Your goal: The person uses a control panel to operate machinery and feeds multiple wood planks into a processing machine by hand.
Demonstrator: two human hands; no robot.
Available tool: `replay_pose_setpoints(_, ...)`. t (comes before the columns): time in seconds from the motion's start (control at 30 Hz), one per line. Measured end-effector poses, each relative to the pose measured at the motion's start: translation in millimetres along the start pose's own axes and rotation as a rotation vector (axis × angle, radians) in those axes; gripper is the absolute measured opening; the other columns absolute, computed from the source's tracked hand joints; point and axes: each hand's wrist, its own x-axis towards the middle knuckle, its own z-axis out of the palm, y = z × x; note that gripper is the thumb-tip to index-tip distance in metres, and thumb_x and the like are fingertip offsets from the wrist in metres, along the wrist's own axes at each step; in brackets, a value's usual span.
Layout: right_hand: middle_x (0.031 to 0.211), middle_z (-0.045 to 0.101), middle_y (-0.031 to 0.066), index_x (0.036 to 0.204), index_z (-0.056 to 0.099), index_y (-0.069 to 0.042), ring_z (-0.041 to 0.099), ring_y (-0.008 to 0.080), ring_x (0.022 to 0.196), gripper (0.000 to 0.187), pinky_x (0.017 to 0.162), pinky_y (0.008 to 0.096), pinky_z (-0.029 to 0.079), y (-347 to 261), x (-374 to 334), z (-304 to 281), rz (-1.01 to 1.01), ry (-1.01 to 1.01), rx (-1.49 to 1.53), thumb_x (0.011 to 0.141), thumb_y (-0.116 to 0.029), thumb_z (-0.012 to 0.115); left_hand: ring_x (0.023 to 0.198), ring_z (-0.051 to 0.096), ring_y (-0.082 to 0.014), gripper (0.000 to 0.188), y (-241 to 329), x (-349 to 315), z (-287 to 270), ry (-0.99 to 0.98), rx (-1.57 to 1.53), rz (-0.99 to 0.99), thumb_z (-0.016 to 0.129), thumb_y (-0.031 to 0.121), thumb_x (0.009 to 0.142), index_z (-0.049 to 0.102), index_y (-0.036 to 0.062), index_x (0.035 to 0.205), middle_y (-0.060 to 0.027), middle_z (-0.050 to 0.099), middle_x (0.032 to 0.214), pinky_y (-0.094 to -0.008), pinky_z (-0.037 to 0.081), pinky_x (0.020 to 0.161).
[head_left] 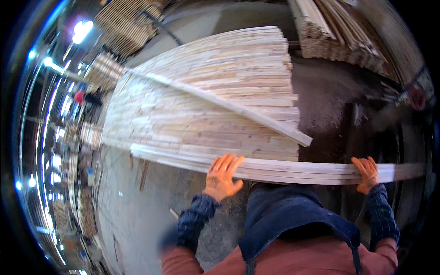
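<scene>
Several long, pale wooden boards (298, 171) lie together in a narrow bundle across the front of me, along the near side of a wide wood stack. My left hand (221, 178), in an orange glove, grips the bundle with its fingers over the top and its thumb on the near side. Farther right, my right hand (366, 174), also gloved in orange, is wrapped around the same boards. Beyond the bundle, a single loose board (229, 106) rests diagonally on the stack (201, 82). The undersides of the held boards are hidden.
More lumber is piled at the upper right (339, 39), and a slatted wood stack (123, 25) stands at the far left. A person in a red head covering (80, 96) is in the distance on the left. Concrete floor (142, 211) shows on my left, with a few loose wood strips.
</scene>
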Motion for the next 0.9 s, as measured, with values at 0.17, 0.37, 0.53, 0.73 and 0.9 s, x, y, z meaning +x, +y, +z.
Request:
replay_pose_setpoints(0.17, 0.153, 0.047, 0.0148, 0.157, 0.038, -0.018, 0.038, 0.0387, 0.147, 0.117, 0.127, 0.0539, 0.024, 32, -20, 25, 0.086, 0.146, -0.037, 0.048, 0.001, 0.078, 0.14, 0.046, -0.034, 0.094, -65, -8, 33, -0.063, 0.117, -0.157, 0.09, 0.041, 0.059, 0.055, 0.0144, 0.143, -0.0158, 0.058, 0.14, -0.051, 0.026, 0.123)
replay_pose_setpoints(0.37, 0.146, 0.054, 0.0167, 0.151, 0.045, -0.013, 0.049, 0.0399, 0.136, 0.109, 0.12, 0.0531, 0.032, -44, 18, -4, -0.099, 0.091, 0.104, 0.048, 0.0, 0.08, 0.131, 0.051, -0.0336, 0.099, 15, 37, 38, -0.292, 0.013, -0.218, 0.093, 0.046, 0.053, 0.056, 0.0148, 0.139, -0.0142, 0.06, 0.135, -0.0503, 0.023, 0.124)
replay_pose_setpoints(0.53, 0.14, 0.06, 0.0196, 0.147, 0.049, -0.011, 0.057, 0.0395, 0.128, 0.095, 0.113, 0.0524, 0.041, -126, 54, -15, -0.322, -0.025, 0.289, 0.056, -0.012, 0.079, 0.135, 0.049, -0.0332, 0.101, 65, 34, 51, -0.264, -0.173, -0.06, 0.091, 0.049, 0.058, 0.052, 0.0155, 0.145, -0.0139, 0.058, 0.139, -0.0514, 0.021, 0.124)
replay_pose_setpoints(0.73, 0.139, 0.061, 0.0222, 0.145, 0.054, -0.01, 0.058, 0.0421, 0.128, 0.091, 0.112, 0.0489, 0.046, -138, 65, -24, -0.285, -0.122, 0.352, 0.058, -0.017, 0.081, 0.148, 0.038, -0.0317, 0.116, 21, 5, 34, -0.171, -0.113, 0.001, 0.092, 0.048, 0.063, 0.035, 0.0187, 0.159, -0.0139, 0.045, 0.156, -0.0533, 0.02, 0.126)
replay_pose_setpoints(0.9, 0.136, 0.063, 0.0221, 0.144, 0.056, -0.009, 0.061, 0.0402, 0.125, 0.09, 0.112, 0.0479, 0.046, -109, 48, -41, -0.11, -0.233, 0.201, 0.059, -0.023, 0.084, 0.147, 0.039, -0.0311, 0.118, -100, -57, 18, -0.174, 0.153, -0.149, 0.096, 0.04, 0.056, 0.039, 0.0169, 0.156, -0.0135, 0.047, 0.153, -0.0521, 0.022, 0.125)
